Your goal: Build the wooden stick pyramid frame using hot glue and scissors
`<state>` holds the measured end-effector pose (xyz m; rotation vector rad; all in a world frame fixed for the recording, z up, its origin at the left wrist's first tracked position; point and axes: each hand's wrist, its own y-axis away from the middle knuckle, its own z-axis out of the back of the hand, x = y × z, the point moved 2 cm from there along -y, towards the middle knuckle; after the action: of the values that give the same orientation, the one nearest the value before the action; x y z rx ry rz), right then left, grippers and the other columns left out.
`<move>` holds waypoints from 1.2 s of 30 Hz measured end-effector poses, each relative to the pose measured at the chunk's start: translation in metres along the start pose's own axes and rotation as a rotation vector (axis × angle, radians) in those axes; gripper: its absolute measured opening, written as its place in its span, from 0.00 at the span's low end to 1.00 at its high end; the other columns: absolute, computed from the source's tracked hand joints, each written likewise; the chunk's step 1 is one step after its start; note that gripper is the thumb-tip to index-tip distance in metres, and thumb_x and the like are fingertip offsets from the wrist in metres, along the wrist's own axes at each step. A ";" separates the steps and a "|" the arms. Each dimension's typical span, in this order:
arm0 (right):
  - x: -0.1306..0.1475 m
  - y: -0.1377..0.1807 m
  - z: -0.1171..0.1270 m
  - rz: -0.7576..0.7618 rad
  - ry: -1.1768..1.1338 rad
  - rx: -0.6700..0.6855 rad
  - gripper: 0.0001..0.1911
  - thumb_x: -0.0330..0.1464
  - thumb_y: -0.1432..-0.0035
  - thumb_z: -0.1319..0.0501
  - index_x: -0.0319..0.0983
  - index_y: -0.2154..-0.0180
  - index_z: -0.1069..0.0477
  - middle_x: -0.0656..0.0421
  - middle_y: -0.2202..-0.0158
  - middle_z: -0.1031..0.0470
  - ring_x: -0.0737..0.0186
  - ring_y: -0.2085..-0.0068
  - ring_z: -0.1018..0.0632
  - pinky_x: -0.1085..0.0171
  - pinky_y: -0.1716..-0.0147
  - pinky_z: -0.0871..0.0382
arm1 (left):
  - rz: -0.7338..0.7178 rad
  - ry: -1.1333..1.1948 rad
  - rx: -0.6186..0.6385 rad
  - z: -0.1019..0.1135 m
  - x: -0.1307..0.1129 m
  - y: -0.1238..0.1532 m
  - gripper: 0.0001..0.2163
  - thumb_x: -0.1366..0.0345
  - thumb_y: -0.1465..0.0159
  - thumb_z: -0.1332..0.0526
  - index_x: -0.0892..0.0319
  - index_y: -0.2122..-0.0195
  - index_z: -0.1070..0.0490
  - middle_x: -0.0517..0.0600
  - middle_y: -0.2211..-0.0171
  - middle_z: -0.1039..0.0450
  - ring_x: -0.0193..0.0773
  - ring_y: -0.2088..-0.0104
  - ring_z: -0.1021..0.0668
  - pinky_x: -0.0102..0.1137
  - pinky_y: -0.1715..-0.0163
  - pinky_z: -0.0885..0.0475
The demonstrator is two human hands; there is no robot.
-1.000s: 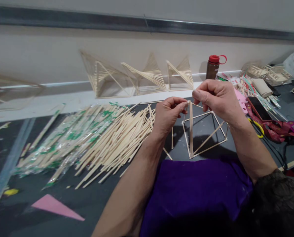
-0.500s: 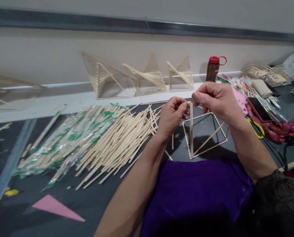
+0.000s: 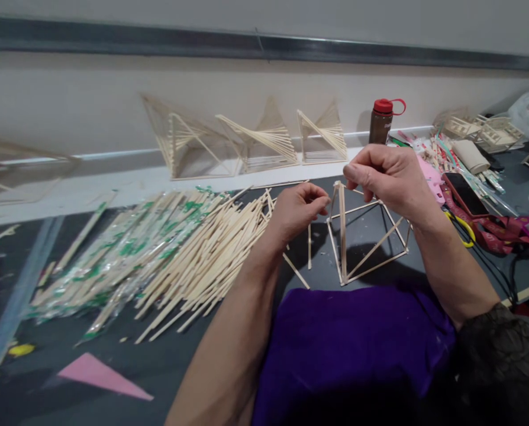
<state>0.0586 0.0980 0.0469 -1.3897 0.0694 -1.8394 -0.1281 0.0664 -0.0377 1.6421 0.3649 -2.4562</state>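
A small frame of thin wooden sticks (image 3: 343,236) stands on the dark table before me, its upright sticks meeting at a top corner. Left of that corner is my left hand (image 3: 297,207), apart from the frame, its fingers loosely bent and nothing visible in them. My right hand (image 3: 386,177) hovers just right of the same corner with thumb and forefinger pinched together. Whatever the pinch may hold is too small or hidden to make out. Loose wooden sticks (image 3: 211,254) lie in a heap left of my left hand; a single stick (image 3: 309,248) lies between heap and frame.
Plastic-wrapped stick bundles (image 3: 126,254) and a clear ruler (image 3: 22,284) lie left. Twisted stick models (image 3: 260,139) stand along the wall. A red-capped bottle (image 3: 380,124), phone (image 3: 464,194) and yellow-handled scissors (image 3: 462,229) are right. A pink paper triangle (image 3: 100,376) lies in front.
My left hand has come away from the frame's top corner, moving left and slightly down. The right hand keeps its pinch near the corner, almost unmoved.
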 end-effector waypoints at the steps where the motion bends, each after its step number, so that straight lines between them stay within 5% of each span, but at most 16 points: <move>1: 0.000 0.000 0.000 0.000 0.000 0.001 0.21 0.47 0.40 0.37 0.37 0.74 0.28 0.61 0.77 0.28 0.73 0.77 0.31 0.71 0.80 0.40 | 0.021 -0.036 -0.016 0.003 0.004 -0.002 0.05 0.64 0.47 0.34 0.59 0.74 0.28 0.45 0.79 0.26 0.34 0.76 0.21 0.25 0.79 0.31; 7: 0.002 0.000 0.003 -0.004 -0.019 0.008 0.21 0.48 0.40 0.37 0.36 0.73 0.28 0.61 0.76 0.27 0.74 0.77 0.31 0.71 0.79 0.39 | 0.134 -0.048 -0.060 0.010 0.013 -0.005 0.03 0.66 0.42 0.40 0.59 0.71 0.31 0.47 0.73 0.24 0.32 0.80 0.23 0.24 0.83 0.32; 13: 0.002 -0.001 0.006 0.006 -0.026 -0.002 0.22 0.48 0.40 0.37 0.36 0.73 0.29 0.60 0.76 0.28 0.74 0.77 0.31 0.71 0.78 0.38 | 0.054 -0.206 -0.082 0.014 0.018 -0.005 0.16 0.58 0.36 0.43 0.59 0.78 0.29 0.47 0.81 0.28 0.33 0.82 0.26 0.25 0.83 0.34; 16: 0.001 -0.002 0.007 0.022 -0.039 0.001 0.22 0.48 0.40 0.37 0.36 0.73 0.29 0.61 0.76 0.28 0.74 0.76 0.31 0.72 0.77 0.37 | -0.129 -0.192 -0.195 0.014 0.007 0.000 0.08 0.63 0.41 0.38 0.57 0.64 0.21 0.49 0.65 0.20 0.32 0.76 0.24 0.24 0.82 0.33; 19: 0.002 -0.003 0.007 0.043 -0.045 0.003 0.20 0.46 0.38 0.37 0.36 0.72 0.29 0.62 0.76 0.29 0.73 0.75 0.30 0.72 0.76 0.36 | -0.242 -0.047 -0.206 0.005 -0.012 0.007 0.13 0.63 0.40 0.38 0.54 0.55 0.20 0.50 0.51 0.21 0.31 0.73 0.23 0.24 0.82 0.33; 24: 0.008 -0.002 0.008 0.060 -0.021 -0.011 0.18 0.43 0.37 0.37 0.37 0.73 0.30 0.62 0.75 0.30 0.71 0.71 0.29 0.71 0.74 0.36 | -0.188 0.133 -0.048 -0.012 -0.027 0.011 0.10 0.64 0.41 0.35 0.56 0.58 0.19 0.50 0.65 0.20 0.32 0.74 0.24 0.23 0.83 0.35; 28: 0.010 -0.003 0.009 0.038 0.013 -0.024 0.16 0.39 0.38 0.36 0.37 0.74 0.31 0.63 0.76 0.32 0.70 0.71 0.31 0.70 0.73 0.37 | -0.140 0.188 -0.048 -0.015 -0.023 0.009 0.05 0.67 0.42 0.35 0.56 0.66 0.20 0.47 0.76 0.25 0.31 0.77 0.27 0.23 0.83 0.37; 36: 0.013 -0.006 0.010 0.058 0.029 -0.023 0.15 0.32 0.36 0.39 0.37 0.75 0.34 0.65 0.77 0.36 0.72 0.71 0.33 0.70 0.71 0.40 | -0.097 0.208 -0.056 -0.015 -0.016 0.004 0.04 0.65 0.42 0.34 0.56 0.67 0.20 0.47 0.75 0.24 0.31 0.78 0.27 0.24 0.84 0.39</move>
<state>0.0628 0.0980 0.0632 -1.3630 0.1449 -1.8166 -0.1076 0.0665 -0.0290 1.9038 0.5490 -2.3221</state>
